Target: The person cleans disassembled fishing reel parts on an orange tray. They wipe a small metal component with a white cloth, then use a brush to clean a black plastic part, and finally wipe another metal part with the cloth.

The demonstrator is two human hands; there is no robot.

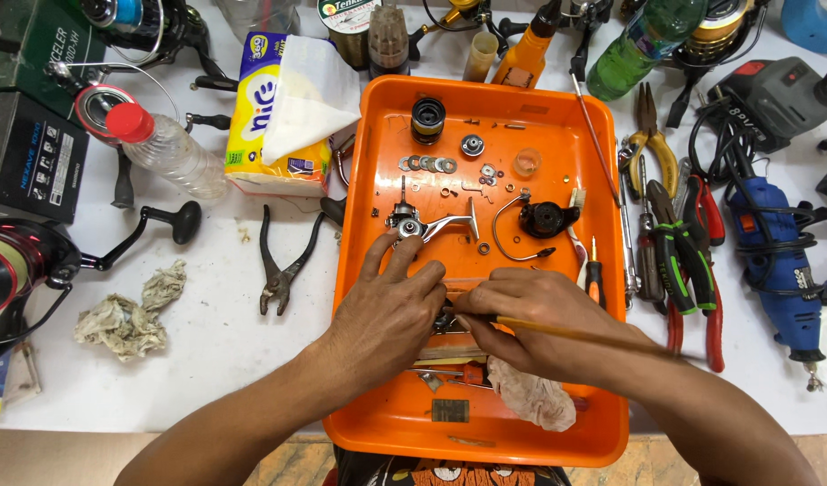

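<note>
Tray: an orange tray [377,270] sits in the middle of the white bench [215,351], and its raised rim keeps loose parts from rolling off.
Small parts: washers [429,164] lie in a short row near the far end, with a black spool [428,119] and a small gear [472,145] beside them, laid apart so each can be told from the next.
Reel pieces: a silver arm piece [427,225] and a black part with a wire bail [544,219] rest mid-tray, just beyond the hands.
Left hand: the left hand [386,310] lies palm down over the tray; its grip is curled on a small metal part [445,322] that is mostly hidden between the two hands, seemingly to steady it.
Right hand: the right hand [530,319] meets the left over that part; its grip is pinched around a thin wooden stick [575,333], the tip pointing at the part and the tail running out over the wrist.
Rag: a pinkish rag [535,396] lies under the right wrist, close at hand for wiping.
Tools: pliers [283,261] lie left of the tray, and more pliers [692,261] and a blue drill [778,270] lie to its right, all within reach.
</note>
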